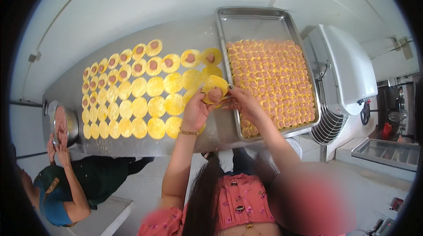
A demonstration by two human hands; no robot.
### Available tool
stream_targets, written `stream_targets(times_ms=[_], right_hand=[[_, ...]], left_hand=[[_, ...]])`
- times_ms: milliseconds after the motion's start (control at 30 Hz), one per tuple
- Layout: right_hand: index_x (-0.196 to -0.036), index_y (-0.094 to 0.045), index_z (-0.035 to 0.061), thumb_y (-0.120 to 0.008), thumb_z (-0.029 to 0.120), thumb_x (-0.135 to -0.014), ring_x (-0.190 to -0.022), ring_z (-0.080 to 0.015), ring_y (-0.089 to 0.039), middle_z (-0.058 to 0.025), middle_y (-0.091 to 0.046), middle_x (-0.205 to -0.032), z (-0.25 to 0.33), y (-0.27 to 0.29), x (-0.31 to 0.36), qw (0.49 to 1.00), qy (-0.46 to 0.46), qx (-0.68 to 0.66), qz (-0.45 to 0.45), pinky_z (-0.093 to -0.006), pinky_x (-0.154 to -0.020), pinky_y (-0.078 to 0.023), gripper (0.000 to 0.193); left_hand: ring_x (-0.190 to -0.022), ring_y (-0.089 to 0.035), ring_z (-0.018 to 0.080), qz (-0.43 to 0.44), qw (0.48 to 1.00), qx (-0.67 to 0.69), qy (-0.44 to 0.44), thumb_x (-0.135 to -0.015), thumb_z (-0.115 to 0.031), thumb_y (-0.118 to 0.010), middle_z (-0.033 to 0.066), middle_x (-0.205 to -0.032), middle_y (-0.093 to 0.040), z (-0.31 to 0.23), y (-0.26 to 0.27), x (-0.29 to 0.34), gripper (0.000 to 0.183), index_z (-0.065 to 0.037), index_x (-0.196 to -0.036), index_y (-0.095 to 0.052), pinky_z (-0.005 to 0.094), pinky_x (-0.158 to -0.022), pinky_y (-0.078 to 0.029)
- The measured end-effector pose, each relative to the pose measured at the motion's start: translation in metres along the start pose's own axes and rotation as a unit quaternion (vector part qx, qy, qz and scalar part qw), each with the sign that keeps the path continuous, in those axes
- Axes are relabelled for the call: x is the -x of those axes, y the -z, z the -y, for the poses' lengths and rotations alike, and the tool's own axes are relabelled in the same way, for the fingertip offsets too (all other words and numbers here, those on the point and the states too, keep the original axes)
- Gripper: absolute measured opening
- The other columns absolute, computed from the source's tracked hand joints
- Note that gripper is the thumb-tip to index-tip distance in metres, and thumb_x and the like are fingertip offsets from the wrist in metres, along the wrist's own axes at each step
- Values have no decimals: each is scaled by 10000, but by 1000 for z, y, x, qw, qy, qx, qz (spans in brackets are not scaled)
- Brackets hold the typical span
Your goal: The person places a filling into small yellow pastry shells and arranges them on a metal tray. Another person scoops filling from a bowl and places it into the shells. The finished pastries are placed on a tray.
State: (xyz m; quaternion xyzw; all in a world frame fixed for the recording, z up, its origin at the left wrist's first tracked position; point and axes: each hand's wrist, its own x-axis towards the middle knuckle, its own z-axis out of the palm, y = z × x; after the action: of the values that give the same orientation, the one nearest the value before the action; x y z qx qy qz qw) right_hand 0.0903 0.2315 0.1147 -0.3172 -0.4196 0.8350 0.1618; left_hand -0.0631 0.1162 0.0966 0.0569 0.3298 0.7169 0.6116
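Both my hands hold one round yellow dough wrapper point(216, 81) with a lump of pink meat filling point(215, 95) on it. My left hand point(196, 109) grips its left and lower edge, while the fingers of my right hand point(242, 99) pinch its right edge. The wrapper is partly bent up around the filling. Left of my hands, rows of flat yellow wrappers point(156, 106) lie on the steel table point(185, 38); those in the far rows carry meat lumps point(154, 46). Close on the right, a metal tray point(251, 24) holds many open-topped dumplings point(273, 82) in tight rows.
At the left end of the table, a co-worker's hands point(61, 148) are at a metal bowl point(72, 123) of pink meat. A white mixer point(346, 64) with a wire guard point(328, 126) stands right of the tray. Beyond it are a counter and a glass-topped case point(387, 153).
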Motion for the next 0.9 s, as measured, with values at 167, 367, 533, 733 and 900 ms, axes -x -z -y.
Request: stream_targets(times_ms=[167, 367, 533, 733, 900], right_hand=[[-981, -590, 27, -524, 174, -929, -789, -136, -615, -50, -632, -899, -66, -35, 34, 993, 24, -79, -88, -281, -698, -507, 169], [-943, -588, 18, -541, 125, -911, -715, -106, -605, -42, -618, -829, -121, -55, 72, 979, 26, -104, -171, -247, -657, -516, 121], [-922, -579, 9, -550, 92, -898, -676, -109, -603, -41, -612, -792, -137, -50, 91, 975, 17, -98, -199, -246, -640, -528, 92], [-902, -562, 2, -534, 73, -898, -661, -116, -606, -43, -600, -775, -162, -32, 104, 968, -20, -140, -208, -239, -622, -545, 76], [-933, -569, -21, -529, 35, -877, -682, -116, -604, -51, -602, -789, -175, -27, 93, 955, -13, -114, -273, -247, -653, -535, 89]], left_hand=[[-1136, -532, 211, -44, 998, -36, -18, -912, -111, -366, 95, -1259, -514, 28, 19, 67, 373, -27, -1273, -409, 365, -948, -455], [-1126, -534, 194, -125, 988, -55, -67, -922, -144, -387, 90, -1231, -521, 68, 25, 110, 353, -28, -1255, -413, 345, -961, -437], [-1022, -587, 167, -121, 989, -80, 18, -923, -196, -457, 71, -1153, -565, 70, 40, 118, 314, -36, -1192, -467, 310, -829, -502], [-806, -624, 125, -92, 927, -362, 18, -870, -102, -541, 62, -956, -636, 81, 76, 98, 224, 7, -1063, -569, 261, -664, -515], [-748, -629, 120, -45, 787, -614, -49, -868, -69, -513, 76, -910, -652, 97, 91, 94, 246, 46, -1072, -587, 259, -639, -517]])
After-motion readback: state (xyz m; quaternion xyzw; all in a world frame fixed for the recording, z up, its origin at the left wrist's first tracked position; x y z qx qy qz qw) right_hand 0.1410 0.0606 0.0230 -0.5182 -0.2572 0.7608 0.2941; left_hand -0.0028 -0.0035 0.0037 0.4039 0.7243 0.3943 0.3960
